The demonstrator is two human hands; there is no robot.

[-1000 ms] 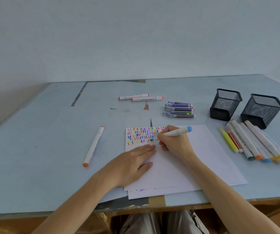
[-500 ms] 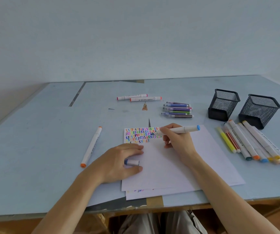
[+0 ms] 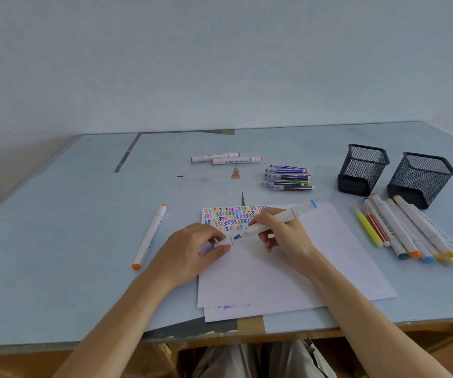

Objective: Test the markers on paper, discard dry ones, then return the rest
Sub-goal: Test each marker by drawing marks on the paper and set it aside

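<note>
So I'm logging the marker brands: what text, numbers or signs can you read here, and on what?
"3", repeated in many colours in rows: on the paper, top left corner.
Black print with small arrows: on the orange-capped marker at the back; too blurred to read.
Print on the pink-capped marker, the lone orange marker and the white markers by the mesh cups: too small to read.

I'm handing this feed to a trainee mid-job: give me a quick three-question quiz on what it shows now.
1. True or false: the blue marker in the right hand is capped at its lower tip.
2. What does the left hand pinch? A) cap B) eraser C) paper clip
3. How many mesh cups stand on the table?

Key: 1 false, the blue tip is bare; 2 A; 3 two, the left mesh cup and the right mesh cup.
</note>
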